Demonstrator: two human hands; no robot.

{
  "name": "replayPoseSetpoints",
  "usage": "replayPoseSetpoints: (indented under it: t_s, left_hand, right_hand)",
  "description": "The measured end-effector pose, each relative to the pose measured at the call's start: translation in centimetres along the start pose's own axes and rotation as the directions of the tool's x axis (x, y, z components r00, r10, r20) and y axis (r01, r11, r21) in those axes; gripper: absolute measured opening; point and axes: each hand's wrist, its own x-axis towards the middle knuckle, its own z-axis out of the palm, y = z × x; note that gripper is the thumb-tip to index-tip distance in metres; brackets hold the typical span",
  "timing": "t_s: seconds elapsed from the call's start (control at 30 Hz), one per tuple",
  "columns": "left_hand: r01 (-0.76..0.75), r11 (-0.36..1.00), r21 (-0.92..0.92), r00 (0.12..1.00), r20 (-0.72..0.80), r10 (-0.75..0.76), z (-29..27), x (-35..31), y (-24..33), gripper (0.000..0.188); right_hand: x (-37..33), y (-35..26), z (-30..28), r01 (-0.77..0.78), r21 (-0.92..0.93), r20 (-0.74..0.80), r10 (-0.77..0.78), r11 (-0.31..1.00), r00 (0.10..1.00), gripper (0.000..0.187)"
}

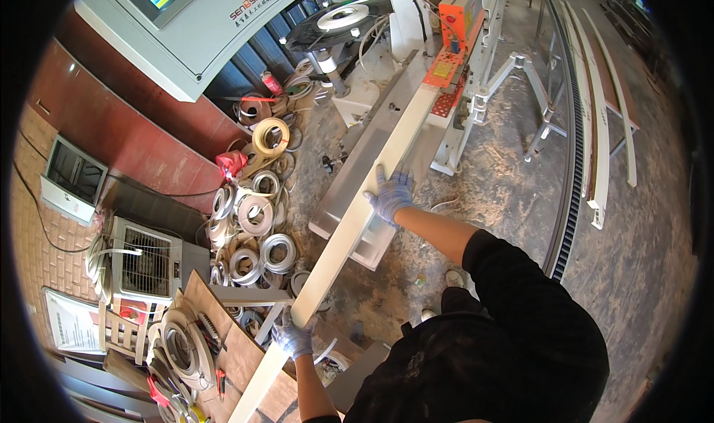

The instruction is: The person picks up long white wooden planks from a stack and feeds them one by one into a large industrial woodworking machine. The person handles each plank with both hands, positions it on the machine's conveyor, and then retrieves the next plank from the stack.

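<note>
Long pale board (pixel 349 230) lies on edge-banding machine (pixel 416 88) infeed | left hand (pixel 294 340) grips near end, right hand (pixel 390 194) presses flat mid-length | likely stiff, light, unwieldy; support both ends.

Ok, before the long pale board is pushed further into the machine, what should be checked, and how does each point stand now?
1. Right hand flat on the long pale board: ok.
2. Left hand gripping the board's near part: ok.
3. Both hands gloved: ok.
4. Board's far end lying along the machine's feed bed, towards the orange unit: ok.
5. Board edge tight against the guide: cannot tell.
6. Floor at the person's feet: not ok on the left, where edge-banding rolls lie piled.
</note>
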Motion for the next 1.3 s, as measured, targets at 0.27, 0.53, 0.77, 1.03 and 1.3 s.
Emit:
replayPoseSetpoints:
  t_s: [0.27, 0.53, 0.77, 1.03, 1.3]
  left_hand:
    - [-0.063, 0.997, -0.045, 0.995, -0.085, 0.059, 0.0, -0.1, 0.4, 0.087]
    - [-0.048, 0.998, 0.040, 0.993, -0.106, 0.052, 1.0, 0.1, 0.4, 0.087]
    - [-0.021, 1.000, -0.011, 0.998, -0.056, 0.020, 0.6, 0.3, 1.0, 0.090]
    - [-0.057, 0.998, -0.024, 0.991, -0.123, 0.054, 0.2, 0.3, 2.4, 0.085]
    - [-0.038, 0.997, -0.072, 0.998, -0.062, 0.033, -0.6, 0.6, 3.9, 0.083]
  right_hand:
    - [0.1, 0.4, -0.5, 0.004, -0.020, 0.060, -0.002, 1.000, 0.998, 0.086]
    - [0.5, 0.9, -1.3, -0.035, 0.011, 0.095, 0.034, 0.999, 0.995, 0.085]
    - [0.9, 1.0, -0.8, -0.011, 0.007, 0.054, 0.010, 1.000, 0.999, 0.084]
    - [1.8, 1.6, -0.7, 0.026, -0.049, 0.039, -0.024, 0.998, 0.999, 0.082]
    - [2.6, 2.2, -1.6, 0.030, -0.047, 0.049, -0.028, 0.998, 0.998, 0.083]
